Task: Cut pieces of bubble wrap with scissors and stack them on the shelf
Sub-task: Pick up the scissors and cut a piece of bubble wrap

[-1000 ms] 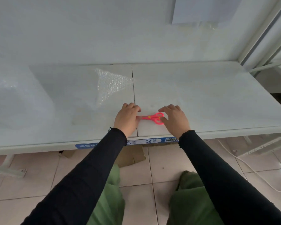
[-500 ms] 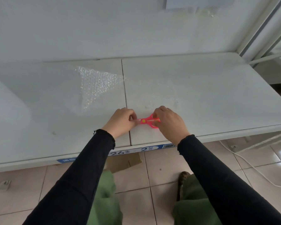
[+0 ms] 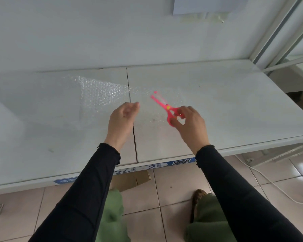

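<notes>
1. The right hand (image 3: 191, 126) grips a pair of pink scissors (image 3: 164, 105) by the loops, with thumb and fingers curled through and round them. It is raised above the shelf (image 3: 226, 102), right of the middle.
2. The scissor blades stand parted in a narrow V and point up and left, toward the back edge of the shelf.
3. The left hand (image 3: 121, 119) is raised beside the right one, apart from it, with the palm turned to the right and the fingers together and loosely curved. Whether the fingertips pinch the clear sheet cannot be told.
4. The bubble wrap (image 3: 101, 91) lies across the middle of the shelf, over the seam (image 3: 135, 142) between the two white boards. It reaches under and between both hands, and its left part catches the light.
5. Both arms wear black sleeves (image 3: 87, 189).
6. Along the front edge of the shelf runs a blue label strip (image 3: 157, 166) with the numbers 26 and 2 and a barcode.
7. Below the front edge, on the tiled floor (image 3: 178, 180), lies a piece of cardboard (image 3: 131, 179), and a white cable (image 3: 269, 180) trails off to the right.
8. Green trousers (image 3: 208, 215) and one shoe (image 3: 197, 196) show at the bottom.
</notes>
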The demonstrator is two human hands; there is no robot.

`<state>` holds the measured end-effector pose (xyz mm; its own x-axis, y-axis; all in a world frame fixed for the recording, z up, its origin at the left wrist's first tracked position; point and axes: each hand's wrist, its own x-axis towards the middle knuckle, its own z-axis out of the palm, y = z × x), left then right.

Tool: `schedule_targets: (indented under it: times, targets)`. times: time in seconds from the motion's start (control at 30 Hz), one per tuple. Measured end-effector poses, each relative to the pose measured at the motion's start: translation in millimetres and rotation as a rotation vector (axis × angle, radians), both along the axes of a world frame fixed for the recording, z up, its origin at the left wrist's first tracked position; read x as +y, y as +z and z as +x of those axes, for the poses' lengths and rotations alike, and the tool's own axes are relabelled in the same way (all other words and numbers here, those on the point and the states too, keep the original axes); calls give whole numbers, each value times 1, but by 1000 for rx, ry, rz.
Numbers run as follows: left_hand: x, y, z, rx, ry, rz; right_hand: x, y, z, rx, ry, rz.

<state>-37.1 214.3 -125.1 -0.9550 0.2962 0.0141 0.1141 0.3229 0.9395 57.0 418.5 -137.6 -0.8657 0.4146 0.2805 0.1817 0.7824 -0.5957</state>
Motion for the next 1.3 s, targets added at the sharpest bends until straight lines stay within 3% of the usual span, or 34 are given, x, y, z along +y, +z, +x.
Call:
schedule_targets:
  times: [0.17,0.3,0.43,1.17,1.3]
  targets:
    - [-16,-29,-19,241,118,-427,29,-6,-8,-60,-163,-77]
    - [-20,-40,-23,283,48,-582,36,-13,-14,-197,-227,-64]
    - [-21,-43,-21,300,36,-601,37,-20,-20,-258,-250,-11]
    - [-24,-43,-21,290,119,-622,25,-21,-36,-48,-394,-108]
    - [-25,-45,-19,257,109,-629,23,-10,-34,30,-360,-254]
